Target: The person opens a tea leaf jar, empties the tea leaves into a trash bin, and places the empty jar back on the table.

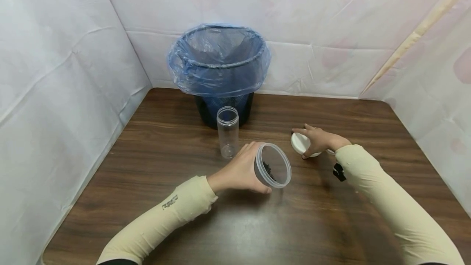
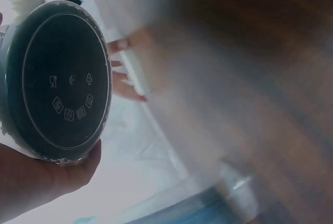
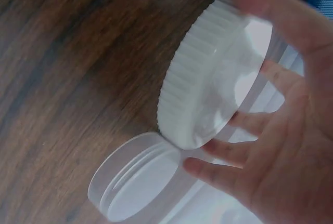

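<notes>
My left hand [image 1: 244, 169] grips a clear plastic jar [image 1: 281, 156] around its side. The jar is tilted with its uncovered mouth toward the head camera, and dark, leaf-like bits [image 1: 268, 170] lie inside. Its round base [image 2: 65, 83], marked with small symbols, fills much of the left wrist view. Farther right, my right hand [image 1: 319, 139] holds a white lid [image 1: 299, 143] with a ribbed edge, thumb and fingers spread at its rim. Close beside that lid lies a clear, shallow threaded ring or cap [image 3: 138, 174], mostly hidden by the hand in the head view.
An uncovered clear cylinder jar [image 1: 228, 136] stands upright left of center. Behind it is a dark mesh bin [image 1: 207, 111] lined with a blue plastic bag [image 1: 220, 79]. Pale sheeting [image 1: 301, 32] walls the back and sides of the brown wooden table [image 1: 165, 142].
</notes>
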`<control>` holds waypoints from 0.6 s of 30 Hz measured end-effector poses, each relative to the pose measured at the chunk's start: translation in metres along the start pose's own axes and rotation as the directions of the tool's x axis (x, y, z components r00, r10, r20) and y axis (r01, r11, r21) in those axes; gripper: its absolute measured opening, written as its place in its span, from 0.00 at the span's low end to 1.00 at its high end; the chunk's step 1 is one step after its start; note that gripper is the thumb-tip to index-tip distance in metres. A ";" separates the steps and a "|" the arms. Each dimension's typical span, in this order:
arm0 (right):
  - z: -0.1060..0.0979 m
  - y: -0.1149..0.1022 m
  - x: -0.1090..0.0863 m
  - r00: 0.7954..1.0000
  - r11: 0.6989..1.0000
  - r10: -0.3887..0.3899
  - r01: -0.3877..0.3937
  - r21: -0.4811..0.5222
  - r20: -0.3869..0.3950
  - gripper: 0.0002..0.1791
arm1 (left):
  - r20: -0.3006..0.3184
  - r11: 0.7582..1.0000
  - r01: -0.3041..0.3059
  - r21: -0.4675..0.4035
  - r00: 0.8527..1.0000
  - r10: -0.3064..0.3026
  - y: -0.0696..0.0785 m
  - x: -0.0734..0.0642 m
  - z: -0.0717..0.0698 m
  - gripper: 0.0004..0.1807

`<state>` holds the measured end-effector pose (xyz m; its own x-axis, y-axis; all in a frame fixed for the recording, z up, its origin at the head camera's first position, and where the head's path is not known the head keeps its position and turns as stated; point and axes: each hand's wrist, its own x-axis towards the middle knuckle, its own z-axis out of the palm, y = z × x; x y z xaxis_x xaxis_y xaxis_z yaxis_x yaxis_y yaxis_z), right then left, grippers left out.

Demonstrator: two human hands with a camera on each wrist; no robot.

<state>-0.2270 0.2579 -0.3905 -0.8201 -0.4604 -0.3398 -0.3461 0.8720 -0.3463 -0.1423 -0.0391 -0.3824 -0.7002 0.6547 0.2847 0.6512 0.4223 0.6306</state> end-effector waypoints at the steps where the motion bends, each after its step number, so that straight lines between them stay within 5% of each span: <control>1: 0.001 0.001 0.000 1.000 1.000 -0.019 0.019 -0.008 -0.019 0.54 | -0.005 1.000 -0.001 -0.004 1.000 0.001 0.002 0.000 -0.003 0.55; 9: -0.011 -0.001 -0.001 0.968 0.985 -0.158 0.139 -0.104 -0.195 0.53 | -0.023 0.999 0.016 -0.042 1.000 -0.017 0.021 0.004 -0.036 0.54; 18: -0.075 -0.033 -0.005 0.912 0.975 -0.223 0.214 -0.066 -0.345 0.42 | -0.059 0.990 0.020 -0.137 0.998 -0.028 0.057 0.019 -0.104 0.54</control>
<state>-0.2461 0.2436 -0.3118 -0.8277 -0.5570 0.0691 -0.5426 0.7626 -0.3523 -0.1494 -0.0675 -0.2663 -0.7342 0.6045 0.3091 0.5912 0.3454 0.7288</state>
